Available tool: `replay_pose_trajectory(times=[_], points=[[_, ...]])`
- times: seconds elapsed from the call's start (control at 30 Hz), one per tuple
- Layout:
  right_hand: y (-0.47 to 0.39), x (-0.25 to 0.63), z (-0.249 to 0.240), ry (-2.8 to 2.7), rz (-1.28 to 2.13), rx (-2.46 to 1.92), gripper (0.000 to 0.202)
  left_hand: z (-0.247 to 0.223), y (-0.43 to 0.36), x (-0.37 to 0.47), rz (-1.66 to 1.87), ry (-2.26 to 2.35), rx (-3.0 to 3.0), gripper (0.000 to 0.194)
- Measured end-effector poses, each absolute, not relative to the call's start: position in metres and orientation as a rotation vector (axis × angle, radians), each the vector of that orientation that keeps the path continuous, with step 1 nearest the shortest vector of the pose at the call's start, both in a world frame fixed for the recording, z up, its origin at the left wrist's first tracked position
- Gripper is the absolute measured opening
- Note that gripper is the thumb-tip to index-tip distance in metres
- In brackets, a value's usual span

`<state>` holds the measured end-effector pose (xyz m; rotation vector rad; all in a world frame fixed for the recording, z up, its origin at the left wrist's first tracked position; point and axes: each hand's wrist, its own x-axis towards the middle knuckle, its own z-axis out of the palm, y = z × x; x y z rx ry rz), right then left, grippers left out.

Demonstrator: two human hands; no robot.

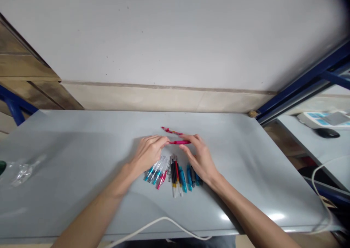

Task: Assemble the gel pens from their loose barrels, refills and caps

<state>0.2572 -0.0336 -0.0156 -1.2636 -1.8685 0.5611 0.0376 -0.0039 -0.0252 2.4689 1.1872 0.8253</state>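
Cable (164,218) loops over the worktop's (68,189) near edge; farther in, about midway between the side edges, slim refills (175,175) lie side by side, with blue grip pieces (182,180) just to their right and clear tubes (161,167) slanting to their left; beyond these, the left hand (149,153) pinches the thin left end of a pink barrel (182,142), while the right hand (201,158) holds its other end, thumb and fingers closed narrowly on it; farther still, toward the far edge, lies a pink clip piece (167,130). The step in hand looks like joining or parting the barrel's end, which one I cannot tell; the next move seems to call for a steady right grip, both ends in line, and light left fingertip pressure.
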Motion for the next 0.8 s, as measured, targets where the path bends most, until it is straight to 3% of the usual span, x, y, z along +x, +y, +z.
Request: replay_pose_trajectory(times=[0.43, 0.57, 0.8], points=[[-0.0341, 0.2577, -0.0184, -1.892, 0.58, -1.204, 0.017, -0.0302, -0.0012, 0.0369, 0.787, 1.189, 2.582, 0.034], [-0.0354, 0.2584, -0.0156, -1.919, 0.631, -1.141, 0.008, -0.0289, -0.003, 0.0384, 0.782, 1.206, 2.585, 0.032], [-0.0355, 0.2579, -0.0154, -2.019, 0.533, -1.101, 0.02, -0.0269, -0.0068, 0.0445, 0.822, 1.139, 2.63, 0.033]])
